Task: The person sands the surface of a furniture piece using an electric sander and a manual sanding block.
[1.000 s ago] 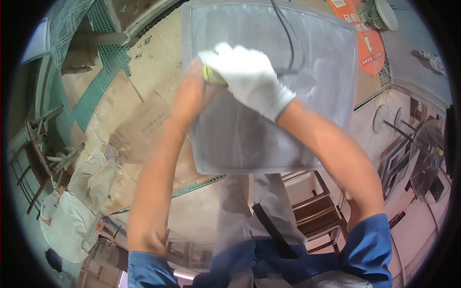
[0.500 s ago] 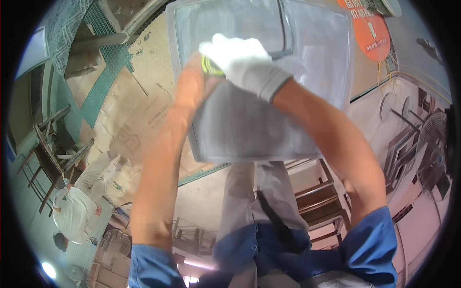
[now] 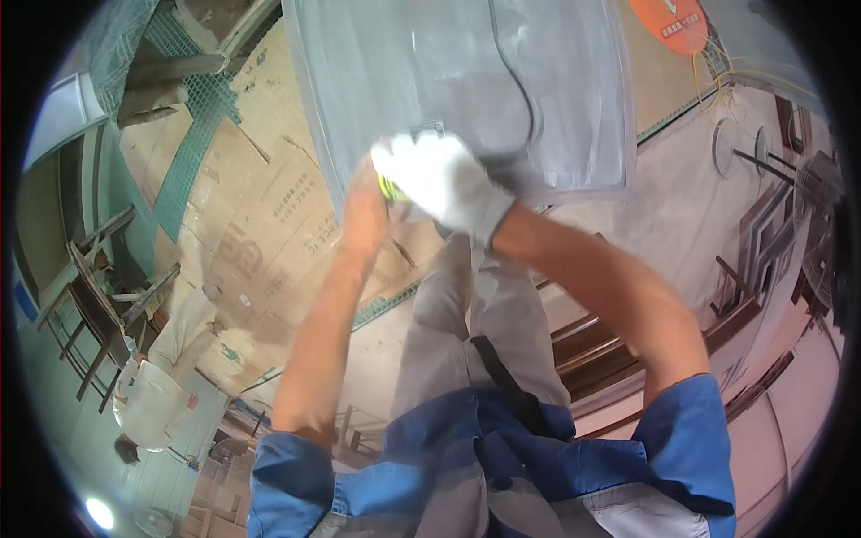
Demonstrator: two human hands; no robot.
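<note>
A hand-held power tool (image 3: 387, 187) with a yellow-green body sits under both my hands, at the near edge of a large grey panel (image 3: 377, 81). It is mostly hidden, so its exact kind does not show. My bare left hand (image 3: 364, 204) is wrapped round its left side. Over its top lies my right hand (image 3: 448, 179), in a white knitted glove, fingers closed and slightly blurred. From beside the glove a black cord (image 3: 517, 85) curves up across the panel. Pale, cloudy streaks cover the panel's surface.
Flattened cardboard (image 3: 260, 206) covers the surface left of the panel. An orange sign (image 3: 668, 22) and thin yellow wires (image 3: 717, 90) are at the far right. Brown wooden frames (image 3: 592, 359) stand right of my legs. Another person (image 3: 148, 399) works at the lower left.
Both hands have come toward my body with the tool, from the panel's middle to its near edge. The cord now stretches further down the panel. My view has shifted.
</note>
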